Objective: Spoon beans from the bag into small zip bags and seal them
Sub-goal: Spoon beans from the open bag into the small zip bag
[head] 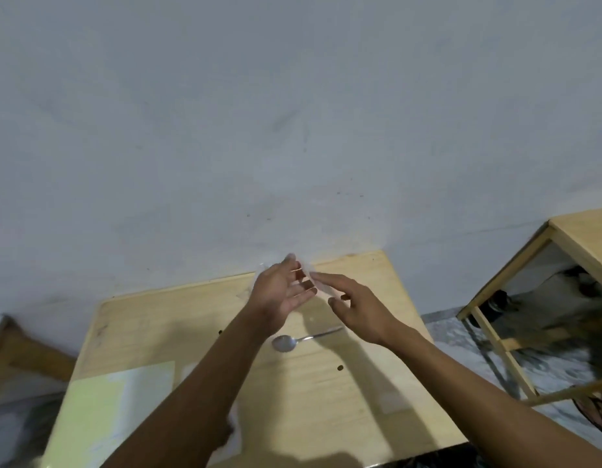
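No legible text, labels, brands or nos. anywhere in the view. The pale green sheet (100, 410) at the near-left of the counter (360, 383) carries no print that can be made out; too blurred. The spoon (286, 342) shows no markings, and the wall (292, 113) has only scuffs.

Dim, soft light casts arm shadows across the table (326, 383), with motion blur throughout and wide-angle bending at the edges.
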Available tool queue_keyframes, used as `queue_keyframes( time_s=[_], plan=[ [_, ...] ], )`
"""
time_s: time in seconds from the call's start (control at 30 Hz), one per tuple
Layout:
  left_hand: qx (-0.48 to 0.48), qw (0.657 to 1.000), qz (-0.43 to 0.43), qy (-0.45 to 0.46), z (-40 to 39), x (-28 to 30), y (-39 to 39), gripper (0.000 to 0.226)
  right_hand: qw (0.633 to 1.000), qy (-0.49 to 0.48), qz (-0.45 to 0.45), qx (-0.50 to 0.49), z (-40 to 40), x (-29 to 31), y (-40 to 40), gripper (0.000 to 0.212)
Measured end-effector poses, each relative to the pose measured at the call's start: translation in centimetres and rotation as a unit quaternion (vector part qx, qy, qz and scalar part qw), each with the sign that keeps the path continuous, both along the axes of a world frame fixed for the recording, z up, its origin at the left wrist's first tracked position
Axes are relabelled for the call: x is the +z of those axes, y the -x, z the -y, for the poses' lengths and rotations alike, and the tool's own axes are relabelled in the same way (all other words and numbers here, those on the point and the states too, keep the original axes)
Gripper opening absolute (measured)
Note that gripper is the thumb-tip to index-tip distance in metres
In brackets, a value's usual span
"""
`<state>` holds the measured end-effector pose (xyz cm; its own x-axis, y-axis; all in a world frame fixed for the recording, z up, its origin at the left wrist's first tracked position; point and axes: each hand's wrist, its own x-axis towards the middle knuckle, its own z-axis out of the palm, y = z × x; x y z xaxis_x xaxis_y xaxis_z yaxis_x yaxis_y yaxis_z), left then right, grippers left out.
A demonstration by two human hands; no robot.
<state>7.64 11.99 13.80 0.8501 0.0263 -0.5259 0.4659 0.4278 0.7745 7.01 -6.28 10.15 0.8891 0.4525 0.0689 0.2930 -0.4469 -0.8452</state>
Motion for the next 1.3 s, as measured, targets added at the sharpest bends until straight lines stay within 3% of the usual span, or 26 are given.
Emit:
queue_keyframes(
  time_s=[0.1, 0.2, 0.3, 0.43, 0.6, 0.83, 0.93, 1.07, 1.2, 1.3],
  plan=[
    [0.009, 1.0, 0.01, 0.027, -2.0, -0.1, 1.0, 0.033, 0.998, 0.029, 0.011, 0.051, -1.7, 0.1, 0.0, 0.057],
    [0.004, 0.999, 0.023, 0.037, -3.9, -0.3, 1.9, 0.035, 0.998, 0.008, -0.031, 0.057, -3.5, 1.1, -0.1, 0.042],
    [-0.004, 0.999, 0.045, 0.006, -5.0, -0.2, 2.7, 0.026, 0.994, -0.057, -0.088, 0.012, -5.6, 2.5, -0.4, 0.022],
    [0.003, 0.995, 0.075, -0.06, -5.5, 0.2, 3.4, 0.015, 0.981, -0.126, -0.145, -0.032, -7.8, 3.7, -0.5, 0.029],
    [0.035, 0.989, 0.084, -0.116, -6.5, 0.2, 3.6, 0.013, 0.973, -0.143, -0.179, -0.03, -9.2, 3.8, -0.3, 0.025],
    [0.046, 0.985, 0.023, -0.167, -7.3, -0.7, 4.2, 0.018, 0.997, 0.015, -0.043, -0.056, -11.2, 3.0, -0.3, 0.017],
    [0.024, 0.982, 0.026, -0.186, -7.6, -1.0, 4.5, 0.025, 0.997, 0.045, -0.036, -0.06, -11.6, 2.8, -0.3, 0.019],
    [-0.002, 0.972, 0.024, -0.232, -7.6, -1.2, 4.7, 0.015, 0.994, 0.051, -0.071, -0.073, -11.7, 2.4, -0.3, 0.022],
    [-0.015, 0.967, -0.002, -0.254, -7.3, -0.9, 4.6, 0.02, 0.985, 0.124, -0.002, -0.12, -11.9, 1.8, -1.0, 0.021],
    [-0.048, 0.948, -0.011, -0.315, -6.8, -0.6, 5.1, 0.028, 0.982, 0.11, 0.0, -0.154, -11.6, 2.2, -1.6, 0.017]
  ],
)
